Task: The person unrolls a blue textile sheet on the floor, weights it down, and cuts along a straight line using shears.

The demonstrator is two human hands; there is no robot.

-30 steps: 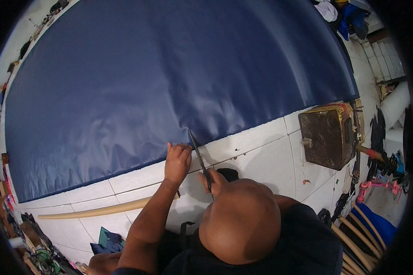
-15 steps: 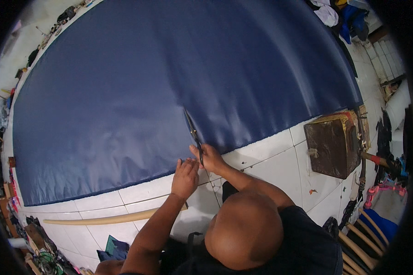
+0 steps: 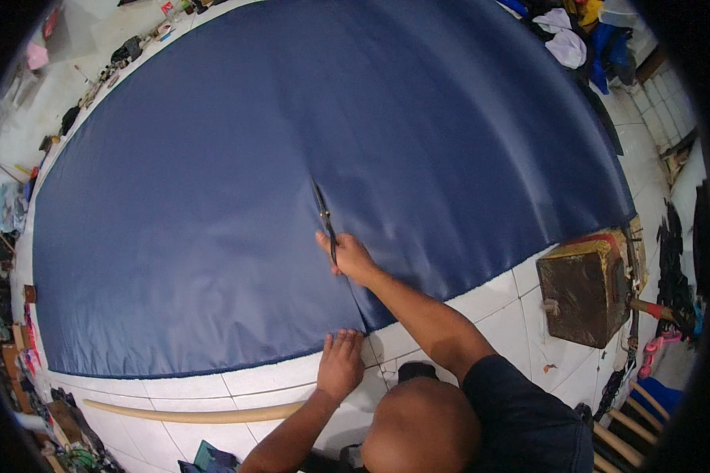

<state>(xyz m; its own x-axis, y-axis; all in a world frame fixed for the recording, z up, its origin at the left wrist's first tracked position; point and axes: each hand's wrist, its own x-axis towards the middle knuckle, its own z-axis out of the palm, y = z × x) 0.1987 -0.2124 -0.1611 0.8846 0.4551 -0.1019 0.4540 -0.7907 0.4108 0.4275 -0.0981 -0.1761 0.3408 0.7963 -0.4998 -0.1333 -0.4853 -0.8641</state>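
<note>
A big sheet of dark blue, leather-like material (image 3: 189, 229) is spread over the floor. My right hand (image 3: 349, 256) is closed round the handles of dark scissors (image 3: 324, 211). Their blades lie along the sheet, pointing away from me, with the far end at the material. From the near edge a cut line runs up to the scissors, passing under my right wrist. At the near edge, just left of the cut, my left hand (image 3: 341, 364) lies with its fingertips on the sheet and its fingers stretched out. Nothing shows in that hand.
A pale curved wooden stick (image 3: 189, 415) lies on the white tiles in front of the sheet. To the right a worn brown block (image 3: 580, 299) stands at the sheet's near-right corner. Wooden handles (image 3: 619, 445) lean at lower right. Cloths (image 3: 566, 47) are heaped at far right.
My right hand and the scissors have moved forward over the sheet, away from the near edge, and the cut line is longer. My left hand stays at the edge. The whole view has shifted.
</note>
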